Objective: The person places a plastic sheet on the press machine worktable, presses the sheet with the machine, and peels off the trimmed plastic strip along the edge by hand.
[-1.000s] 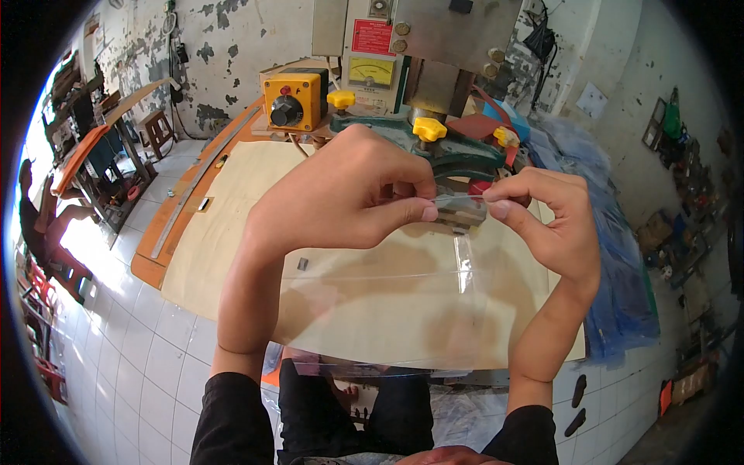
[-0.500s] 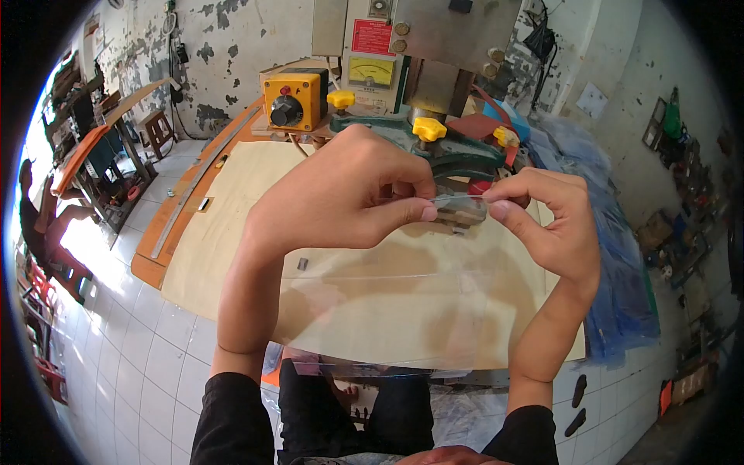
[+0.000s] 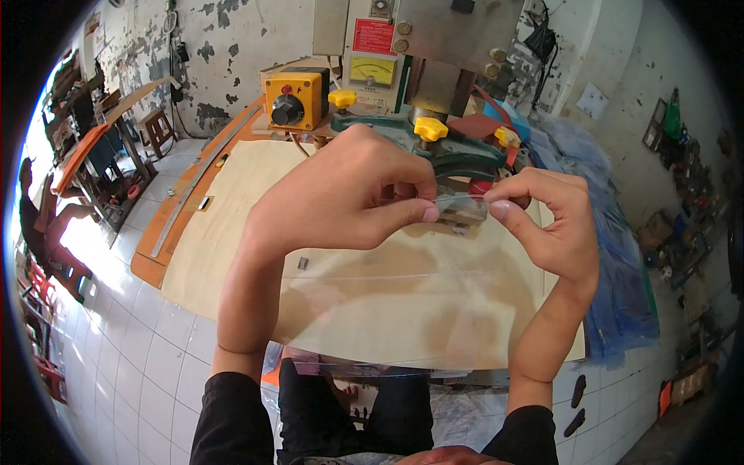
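A clear plastic sheet spreads over the pale work surface and hangs past its front edge. My left hand pinches an upper edge of the sheet between thumb and forefinger. A short way to the right, my right hand pinches the same edge, which runs taut between the two. Right behind my fingertips is the pressing head of a machine with a green metal frame and yellow star knobs. Part of the head shows blurred through the film.
A yellow control box with a black dial stands at the back left, near a yellow gauge. A metal ruler lies along the wooden table edge. Stacked blue plastic sheets drape on the right. A small dark piece lies under my left wrist.
Almost nothing differs. Both hands keep their pinch on the sheet's edge, and the view has shifted very slightly.
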Motion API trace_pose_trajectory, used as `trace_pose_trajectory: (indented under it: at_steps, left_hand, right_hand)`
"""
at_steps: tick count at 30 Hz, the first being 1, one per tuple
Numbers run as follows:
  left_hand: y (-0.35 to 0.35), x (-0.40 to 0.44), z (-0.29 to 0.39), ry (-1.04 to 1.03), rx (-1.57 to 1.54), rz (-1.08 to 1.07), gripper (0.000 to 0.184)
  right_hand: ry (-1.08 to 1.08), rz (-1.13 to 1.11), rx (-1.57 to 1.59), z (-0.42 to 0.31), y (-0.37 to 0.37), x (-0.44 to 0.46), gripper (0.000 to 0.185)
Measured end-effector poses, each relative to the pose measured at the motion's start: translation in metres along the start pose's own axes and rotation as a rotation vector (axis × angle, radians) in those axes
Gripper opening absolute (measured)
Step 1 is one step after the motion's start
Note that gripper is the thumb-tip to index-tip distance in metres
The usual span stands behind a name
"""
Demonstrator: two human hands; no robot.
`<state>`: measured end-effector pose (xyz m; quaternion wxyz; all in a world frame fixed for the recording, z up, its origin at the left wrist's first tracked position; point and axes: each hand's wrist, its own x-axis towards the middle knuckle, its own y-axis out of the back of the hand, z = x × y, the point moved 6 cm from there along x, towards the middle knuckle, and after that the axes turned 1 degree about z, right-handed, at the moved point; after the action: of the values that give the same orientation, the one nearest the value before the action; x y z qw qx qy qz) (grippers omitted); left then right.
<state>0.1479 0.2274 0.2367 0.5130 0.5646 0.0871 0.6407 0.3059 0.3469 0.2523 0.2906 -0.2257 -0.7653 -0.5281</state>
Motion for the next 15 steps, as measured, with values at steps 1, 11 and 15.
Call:
trace_pose_trajectory:
  at_steps: [1,11,15]
  left_hand:
    - [0.0000,0.0000,0.0001,0.002,-0.002,-0.003,0.017]
    - [-0.0002,0.0006,-0.0003,-0.001,0.003,-0.005,0.017]
    - [-0.0003,0.0007,-0.0011,-0.008,0.028,-0.002,0.017]
  right_hand:
    - [0.003,0.002,-0.009,0.0000,0.0000,0.0002,0.010]
    - [0.016,-0.004,-0.012,0.0019,0.0021,0.0001,0.016]
    - [0.056,-0.067,0.024,0.0031,0.0056,-0.0022,0.022]
